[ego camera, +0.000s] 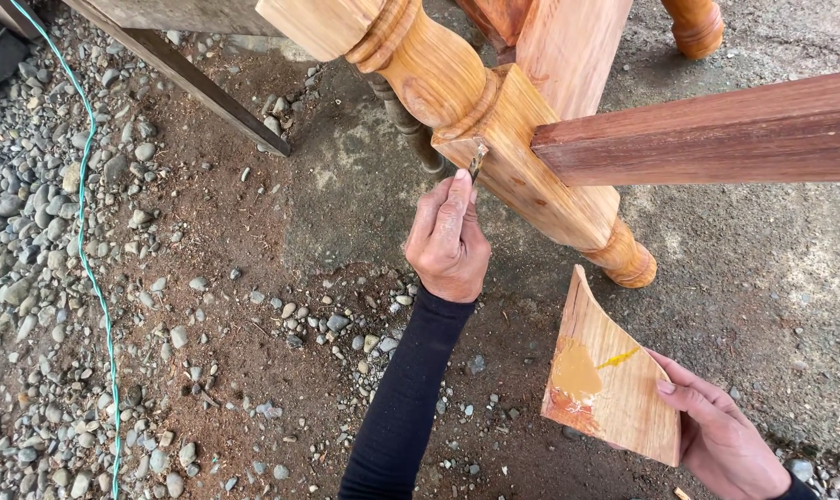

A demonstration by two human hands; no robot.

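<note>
Small metal-bladed tool (476, 161): pinched in left hand (448, 243), tip against pale turned wooden leg (494, 120); light, stiff.
Triangular wood offcut smeared with tan filler (607, 375): right hand (716, 433) grips its edge; light, rigid.

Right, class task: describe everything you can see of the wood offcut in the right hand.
The offcut is a flat, pale, grained piece of wood, roughly four-sided with a pointed top corner. A tan smear of paste, a yellow streak and an orange patch mark its face. The right hand grips its right edge, holding it tilted above the ground.
</note>
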